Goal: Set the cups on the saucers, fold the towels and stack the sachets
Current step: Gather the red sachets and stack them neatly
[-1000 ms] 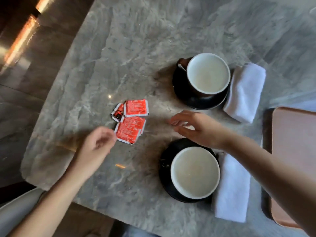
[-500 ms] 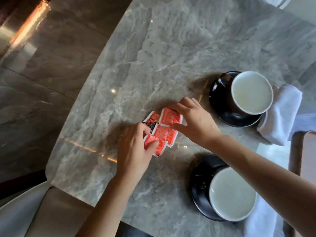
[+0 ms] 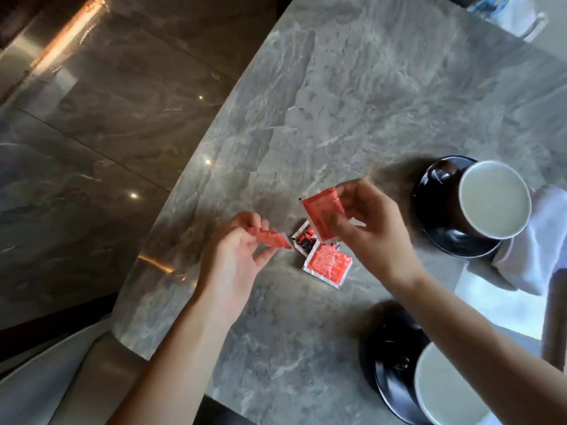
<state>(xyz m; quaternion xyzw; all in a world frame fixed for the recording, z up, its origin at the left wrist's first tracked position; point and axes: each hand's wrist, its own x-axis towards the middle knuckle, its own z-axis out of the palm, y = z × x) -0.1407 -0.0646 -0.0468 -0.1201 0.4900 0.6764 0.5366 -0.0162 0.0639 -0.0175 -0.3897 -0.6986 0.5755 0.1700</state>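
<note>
My left hand (image 3: 236,256) pinches a red sachet (image 3: 271,239) just above the table. My right hand (image 3: 372,228) holds a second red sachet (image 3: 322,210) lifted and tilted. Below them two sachets lie flat on the grey marble table (image 3: 352,102): a red one (image 3: 327,262) and a darker one (image 3: 304,240), partly hidden by the lifted sachet. A white-lined cup (image 3: 494,199) stands on a black saucer (image 3: 435,210) at the right, with a white towel (image 3: 534,240) beside it. A second cup (image 3: 441,391) sits on its black saucer (image 3: 386,363) at the lower right.
The table's rounded edge runs down the left side, with glossy dark floor tiles (image 3: 92,133) beyond it. A pale chair seat (image 3: 46,378) shows at the lower left. A tray edge (image 3: 555,317) stands at the far right, partly cut off.
Both hands reached the sachets, then each lifted one off the table. The view shifted left, so the cups now sit farther right.
</note>
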